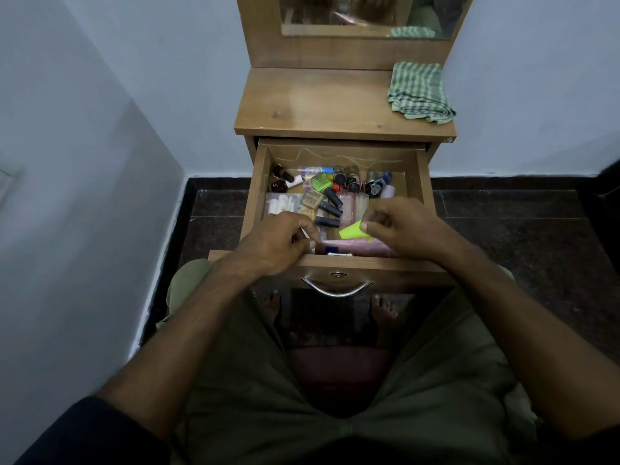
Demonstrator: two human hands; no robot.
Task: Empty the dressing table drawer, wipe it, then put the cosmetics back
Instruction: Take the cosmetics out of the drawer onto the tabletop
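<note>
The wooden drawer (419, 182) of the dressing table stands pulled out and holds several cosmetics: nail polish bottles (339, 182), a green bottle (320, 182), a clear case (285, 203) and pink pouches near the front. My left hand (278, 243) reaches into the front left of the drawer with fingers curled; what they grip is hidden. My right hand (399, 226) is over the front right and pinches a lime-green item (352, 231) between thumb and fingers.
A green checked cloth (419, 90) lies folded on the right of the table top (318, 102). A mirror (362, 15) stands behind. A metal handle (337, 286) hangs on the drawer front above my knees and bare feet. Walls close in at left.
</note>
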